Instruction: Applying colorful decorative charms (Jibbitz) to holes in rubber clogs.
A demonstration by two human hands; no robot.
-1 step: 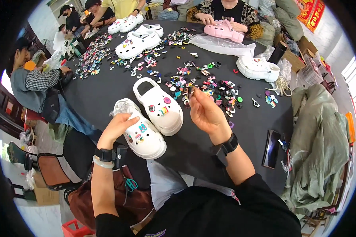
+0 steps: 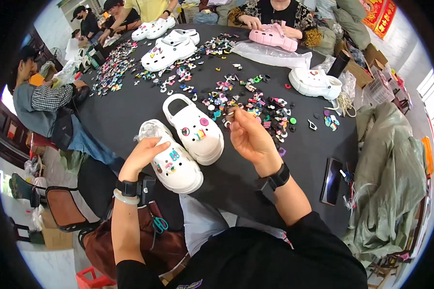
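White clog (image 2: 184, 177), gripped at its foot opening by our left hand (image 2: 147, 151), bears several fitted charms (image 2: 174, 154); some holes remain bare. Our right hand (image 2: 252, 137) pinches a small brownish piece (image 2: 230, 113), not yet fitted. Between our hands, a second clog (image 2: 208, 147) appears similarly part-decorated; beyond the right lie loose charms (image 2: 275, 102).

Gold characters (image 2: 385, 21) stand on a red banner (image 2: 372, 10) beyond the far right of the black table (image 2: 308, 159). Nearer than the table, print (image 2: 192, 285) on a black shirt (image 2: 260, 260) is illegibly small.
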